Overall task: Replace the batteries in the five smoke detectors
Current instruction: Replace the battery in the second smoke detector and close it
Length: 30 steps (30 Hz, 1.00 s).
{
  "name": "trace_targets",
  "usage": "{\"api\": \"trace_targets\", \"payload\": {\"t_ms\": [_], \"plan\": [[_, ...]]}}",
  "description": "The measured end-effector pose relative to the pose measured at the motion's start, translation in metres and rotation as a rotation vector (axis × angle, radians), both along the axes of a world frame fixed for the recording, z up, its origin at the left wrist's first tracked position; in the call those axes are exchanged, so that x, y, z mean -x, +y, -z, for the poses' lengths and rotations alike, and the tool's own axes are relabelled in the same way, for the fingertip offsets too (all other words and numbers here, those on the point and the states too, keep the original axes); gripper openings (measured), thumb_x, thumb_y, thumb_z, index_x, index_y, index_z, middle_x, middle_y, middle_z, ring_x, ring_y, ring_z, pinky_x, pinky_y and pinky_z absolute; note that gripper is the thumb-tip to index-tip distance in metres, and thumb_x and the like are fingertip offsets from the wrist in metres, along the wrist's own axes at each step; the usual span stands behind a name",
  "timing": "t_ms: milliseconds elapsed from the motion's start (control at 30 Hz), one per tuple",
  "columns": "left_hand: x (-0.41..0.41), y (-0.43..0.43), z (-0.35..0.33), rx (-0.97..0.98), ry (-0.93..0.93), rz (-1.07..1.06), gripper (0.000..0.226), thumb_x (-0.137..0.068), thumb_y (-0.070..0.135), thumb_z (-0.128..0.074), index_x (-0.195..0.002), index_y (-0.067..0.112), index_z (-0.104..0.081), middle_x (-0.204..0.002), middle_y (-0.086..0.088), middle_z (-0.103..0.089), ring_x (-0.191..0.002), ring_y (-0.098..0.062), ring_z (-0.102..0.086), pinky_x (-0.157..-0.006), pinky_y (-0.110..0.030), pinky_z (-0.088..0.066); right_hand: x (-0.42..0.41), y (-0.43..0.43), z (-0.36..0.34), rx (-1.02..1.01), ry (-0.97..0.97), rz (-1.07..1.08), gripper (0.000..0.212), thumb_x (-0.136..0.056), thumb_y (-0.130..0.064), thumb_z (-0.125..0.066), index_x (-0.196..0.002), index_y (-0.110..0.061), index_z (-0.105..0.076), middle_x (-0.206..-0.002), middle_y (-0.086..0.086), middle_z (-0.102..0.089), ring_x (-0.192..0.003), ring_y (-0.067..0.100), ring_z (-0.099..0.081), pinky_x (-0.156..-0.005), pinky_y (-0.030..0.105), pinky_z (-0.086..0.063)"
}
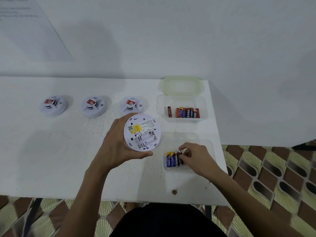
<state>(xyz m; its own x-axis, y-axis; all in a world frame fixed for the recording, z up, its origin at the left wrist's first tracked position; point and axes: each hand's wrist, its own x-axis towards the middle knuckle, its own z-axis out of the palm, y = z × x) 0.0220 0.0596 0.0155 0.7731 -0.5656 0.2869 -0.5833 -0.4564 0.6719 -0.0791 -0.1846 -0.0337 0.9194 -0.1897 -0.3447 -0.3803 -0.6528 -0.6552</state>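
Note:
My left hand (118,142) grips a white smoke detector (142,132) turned back side up, with a yellow label and an empty battery bay showing. My right hand (193,156) reaches into the near clear tray (207,146) and pinches a dark battery (180,158) at the right end of a short row of batteries (171,159). Three more smoke detectors stand face up in a row on the white table: left (53,105), middle (93,105) and right (131,104).
A second clear tray (160,106) behind the near one holds several red and blue batteries (185,112). Its greenish lid (182,85) lies at the table's back edge. The table's right edge (217,134) runs close to both trays. A small brown speck (174,191) sits near the front edge.

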Motion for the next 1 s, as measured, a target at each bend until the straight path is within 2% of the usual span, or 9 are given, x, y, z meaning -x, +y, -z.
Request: {"api": "trace_targets", "payload": {"t_ms": [100, 200, 400, 533, 633, 700, 800, 900, 1000], "plan": [[-0.001, 0.002, 0.0, -0.004, -0.009, -0.012, 0.091, -0.059, 0.082, -0.059, -0.135, 0.044, -0.027, -0.132, 0.034, -0.032, -0.119, 0.015, -0.033, -0.1, -0.016, -0.028, 0.0, -0.002, -0.001, 0.036, 0.012, -0.029, 0.023, -0.094, -0.015, -0.061, -0.116, -0.015, -0.066, -0.097, 0.007, -0.071, -0.086, 0.016, -0.066, -0.073, 0.019, -0.051], [-0.002, 0.004, -0.002, 0.007, -0.017, -0.007, 0.089, -0.059, 0.082, -0.058, -0.135, 0.043, -0.031, -0.131, 0.038, -0.033, -0.119, 0.015, -0.034, -0.102, -0.013, -0.027, -0.001, -0.003, -0.006, 0.059, -0.003, -0.034, 0.019, -0.094, -0.016, -0.06, -0.112, -0.016, -0.067, -0.089, 0.004, -0.07, -0.078, 0.013, -0.065, -0.067, 0.015, -0.048], [-0.009, 0.005, 0.001, 0.013, -0.028, 0.003, 0.092, -0.063, 0.081, -0.055, -0.135, 0.028, -0.032, -0.131, 0.006, -0.043, -0.12, -0.001, -0.037, -0.1, -0.026, -0.028, -0.03, -0.004, -0.048, 0.033, -0.173, 0.012, 0.005, -0.094, -0.021, -0.062, -0.093, -0.021, -0.066, -0.079, -0.006, -0.067, -0.07, 0.01, -0.066, -0.063, 0.016, -0.053], [-0.014, 0.007, -0.004, 0.035, -0.039, 0.008, 0.085, -0.064, 0.08, -0.055, -0.136, 0.042, -0.031, -0.134, 0.015, -0.04, -0.121, 0.006, -0.035, -0.103, -0.028, -0.03, -0.074, -0.012, -0.062, 0.031, -0.28, 0.039, 0.007, -0.093, -0.016, -0.061, -0.091, -0.015, -0.067, -0.077, -0.003, -0.067, -0.07, 0.018, -0.067, -0.066, 0.028, -0.055], [-0.017, 0.007, -0.01, 0.039, -0.066, 0.026, 0.083, -0.064, 0.073, -0.061, -0.136, 0.059, -0.021, -0.133, 0.029, -0.035, -0.121, 0.007, -0.038, -0.103, -0.021, -0.029, -0.113, -0.02, -0.054, 0.116, -0.235, 0.032, 0.014, -0.093, -0.016, -0.06, -0.104, -0.016, -0.068, -0.089, 0.001, -0.066, -0.076, 0.017, -0.064, -0.066, 0.026, -0.053], [-0.02, 0.009, -0.01, 0.028, -0.052, 0.006, 0.083, -0.063, 0.075, -0.06, -0.135, 0.055, -0.024, -0.131, 0.023, -0.036, -0.12, 0.003, -0.039, -0.098, -0.021, -0.028, -0.136, -0.023, -0.044, 0.18, -0.188, 0.007, 0.022, -0.094, -0.015, -0.06, -0.115, -0.014, -0.066, -0.102, 0.006, -0.065, -0.082, 0.018, -0.062, -0.072, 0.029, -0.053], [-0.025, 0.014, -0.009, 0.019, 0.02, -0.032, 0.087, -0.058, 0.08, -0.06, -0.132, 0.046, -0.031, -0.13, 0.029, -0.035, -0.118, 0.014, -0.034, -0.097, -0.016, -0.028, -0.163, -0.022, -0.028, 0.251, -0.106, -0.056, 0.031, -0.094, -0.014, -0.06, -0.124, -0.009, -0.061, -0.121, 0.011, -0.061, -0.099, 0.025, -0.061, -0.085, 0.033, -0.051], [-0.031, 0.015, -0.007, 0.009, 0.042, -0.041, 0.091, -0.056, 0.08, -0.061, -0.133, 0.043, -0.031, -0.129, 0.03, -0.035, -0.117, 0.013, -0.035, -0.097, -0.017, -0.029, -0.178, -0.019, -0.015, 0.309, -0.009, -0.072, 0.029, -0.092, -0.013, -0.06, -0.12, -0.004, -0.062, -0.118, 0.015, -0.063, -0.098, 0.03, -0.064, -0.085, 0.036, -0.054], [-0.034, 0.017, -0.005, 0.011, 0.066, -0.051, 0.092, -0.054, 0.08, -0.063, -0.133, 0.045, -0.03, -0.13, 0.028, -0.037, -0.117, 0.008, -0.038, -0.098, -0.022, -0.032, -0.181, -0.014, -0.008, 0.36, -0.004, -0.101, 0.021, -0.088, -0.013, -0.063, -0.106, -0.002, -0.065, -0.109, 0.015, -0.066, -0.09, 0.029, -0.064, -0.072, 0.031, -0.051]]}}
